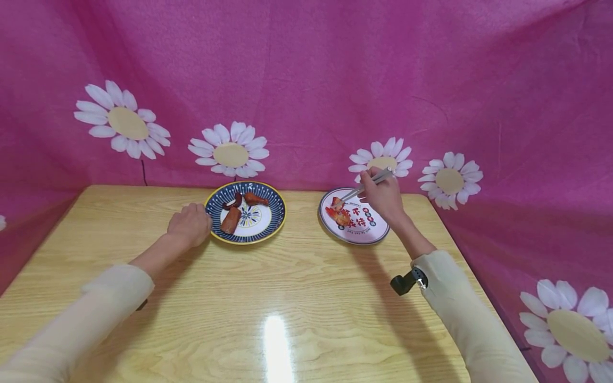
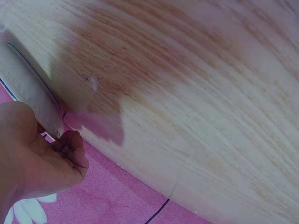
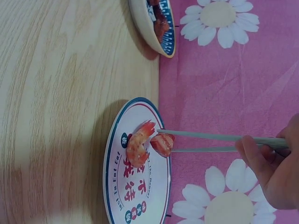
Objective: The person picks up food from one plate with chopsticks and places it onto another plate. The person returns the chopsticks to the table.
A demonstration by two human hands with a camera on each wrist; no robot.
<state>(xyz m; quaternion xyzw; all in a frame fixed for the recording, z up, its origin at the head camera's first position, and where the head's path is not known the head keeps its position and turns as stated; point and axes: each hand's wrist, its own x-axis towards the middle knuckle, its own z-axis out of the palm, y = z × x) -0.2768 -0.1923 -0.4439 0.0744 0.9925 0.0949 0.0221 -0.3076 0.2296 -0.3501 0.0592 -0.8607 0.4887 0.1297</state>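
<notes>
My left hand (image 1: 190,224) pinches the left rim of a blue-patterned plate (image 1: 279,205) with a yellow edge, its fingers curled in the left wrist view. On that plate lie a drumstick (image 1: 256,199), a brown block of meat (image 1: 231,221) and a dark curved piece (image 1: 232,202). Over to the right, my right hand (image 1: 384,198) holds metallic grey chopsticks (image 3: 201,135). Their tips are at either side of a glossy red-brown chunk of food (image 3: 162,144), at the edge of a white plate (image 1: 375,234) with red lettering. Beside the chunk lies an orange shrimp (image 3: 137,148).
Both plates stand near the far edge of a light wooden table (image 1: 297,276). Behind and beside it hangs a pink cloth (image 1: 306,96) printed with large white daisies. A black wrist device (image 1: 407,282) sits at the right sleeve.
</notes>
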